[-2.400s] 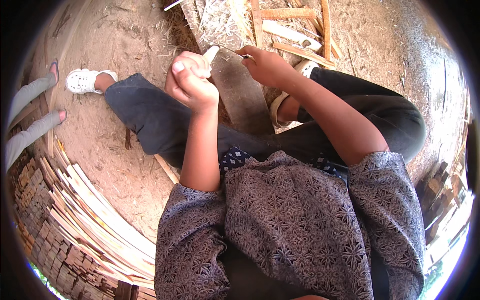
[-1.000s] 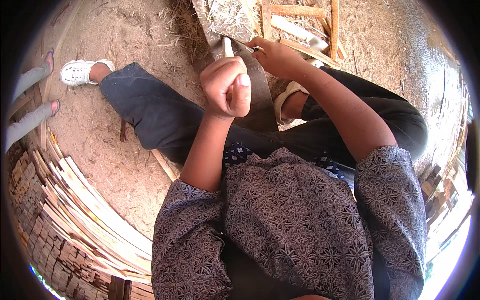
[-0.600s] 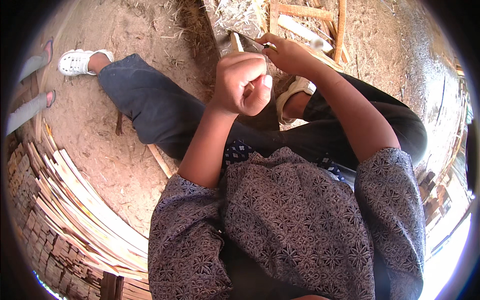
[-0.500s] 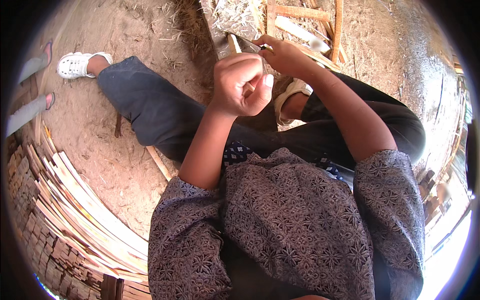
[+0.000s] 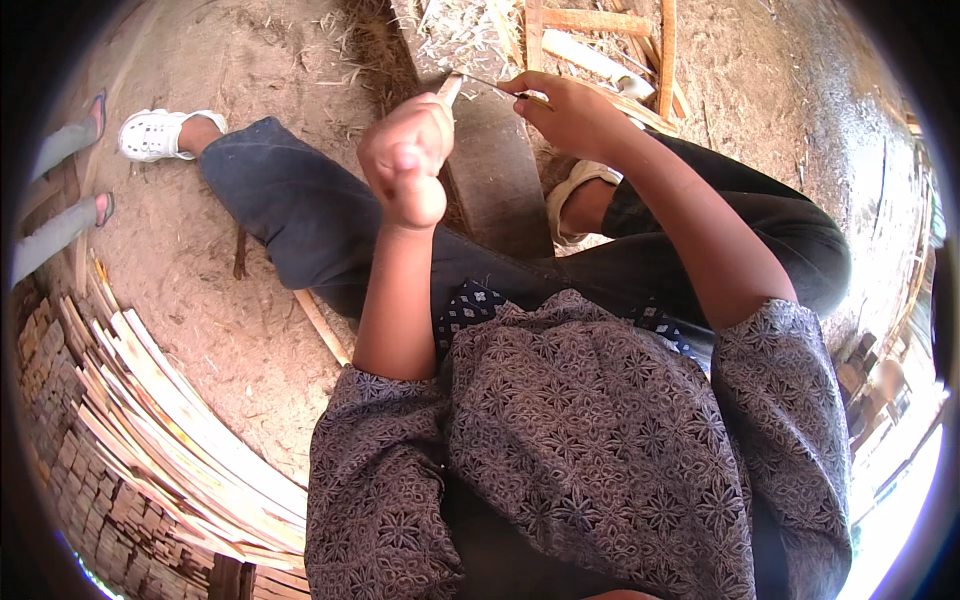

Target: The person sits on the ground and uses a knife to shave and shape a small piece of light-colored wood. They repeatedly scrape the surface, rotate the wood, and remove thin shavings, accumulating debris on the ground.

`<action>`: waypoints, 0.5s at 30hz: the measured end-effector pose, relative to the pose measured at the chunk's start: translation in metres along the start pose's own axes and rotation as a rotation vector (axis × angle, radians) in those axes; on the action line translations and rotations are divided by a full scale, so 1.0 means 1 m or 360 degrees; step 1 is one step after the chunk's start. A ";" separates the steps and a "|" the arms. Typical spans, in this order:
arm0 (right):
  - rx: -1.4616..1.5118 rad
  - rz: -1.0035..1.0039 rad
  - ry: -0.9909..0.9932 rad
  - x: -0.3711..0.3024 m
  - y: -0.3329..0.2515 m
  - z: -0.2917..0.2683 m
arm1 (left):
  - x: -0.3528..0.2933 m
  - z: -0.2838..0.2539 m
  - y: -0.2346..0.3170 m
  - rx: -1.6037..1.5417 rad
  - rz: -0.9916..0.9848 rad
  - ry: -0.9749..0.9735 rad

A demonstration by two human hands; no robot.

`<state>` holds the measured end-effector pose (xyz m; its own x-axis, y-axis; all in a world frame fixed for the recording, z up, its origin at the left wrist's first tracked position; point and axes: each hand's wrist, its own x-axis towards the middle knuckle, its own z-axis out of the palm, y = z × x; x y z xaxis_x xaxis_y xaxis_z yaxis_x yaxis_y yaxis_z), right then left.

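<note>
My left hand (image 5: 405, 150) is closed around a pale wooden stick (image 5: 450, 89), with only the stick's far end showing past the fingers. To its right, my right hand (image 5: 568, 115) grips a knife (image 5: 484, 81) by its dark handle. The thin blade points left and its tip lies at or very near the end of the stick; whether they touch I cannot tell. Both hands are over a grey-brown plank (image 5: 500, 185) between my legs.
Wood shavings (image 5: 455, 35) litter the plank's far end. Cut wooden strips (image 5: 666, 62) lie at the far right. Long pale slats (image 5: 170, 400) and stacked small wood pieces (image 5: 105, 500) fill the lower left. Another person's feet (image 5: 103, 210) show at the left edge.
My left hand has moved left and slightly down, turning with the stick, and uncovers more of the plank. My right hand stays nearly in place with the knife.
</note>
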<state>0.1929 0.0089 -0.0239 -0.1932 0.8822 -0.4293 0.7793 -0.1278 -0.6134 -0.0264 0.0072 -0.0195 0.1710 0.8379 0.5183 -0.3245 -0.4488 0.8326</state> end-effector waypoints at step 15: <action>0.0051 -0.0057 0.0198 -0.021 0.014 0.018 | -0.004 0.048 -0.008 0.0503 0.0151 0.0016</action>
<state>0.1970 -0.0199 -0.0352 -0.1437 0.9357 -0.3223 0.7534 -0.1077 -0.6487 0.0204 -0.0080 -0.0190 0.1439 0.7902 0.5958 -0.0332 -0.5978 0.8009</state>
